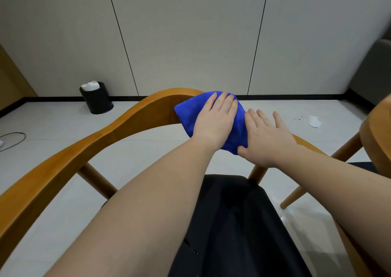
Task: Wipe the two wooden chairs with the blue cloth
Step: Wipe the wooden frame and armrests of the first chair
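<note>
A wooden chair (118, 126) with a curved backrest rail and a black seat (237, 223) stands right in front of me. The blue cloth (190, 111) is draped over the top of the rail. My left hand (215, 122) lies flat on the cloth with straight fingers, pressing it on the rail. My right hand (266, 139) rests flat beside it on the rail, fingers spread, its thumb at the cloth's lower edge. Part of a second wooden chair (376, 132) shows at the right edge.
A black waste bin (97, 100) with white cups stands by the wall at the left. A dark cable (14, 140) lies on the pale floor at far left. White paper scraps (314, 121) lie on the floor at right. A dark armchair (378, 69) stands in the right corner.
</note>
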